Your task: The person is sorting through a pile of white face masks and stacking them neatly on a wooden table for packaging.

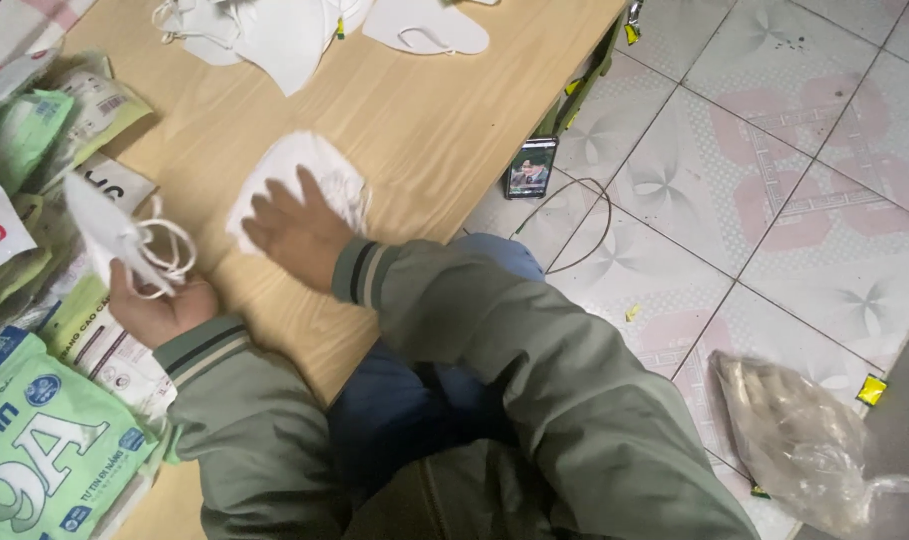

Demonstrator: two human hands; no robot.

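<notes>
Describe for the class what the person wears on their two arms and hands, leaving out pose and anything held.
Both arms wear the sleeves of a grey-green jacket. Each sleeve ends in a ribbed knitted cuff: the left cuff and the right cuff are greyish green with dark stripes running round them. The left hand and right hand are bare, with no gloves, rings or watch showing.

Left hand (159, 305) holding folded white mask (109, 235), right hand (296, 232) pressing white mask stack (309, 170), wooden table (424, 110)
</notes>
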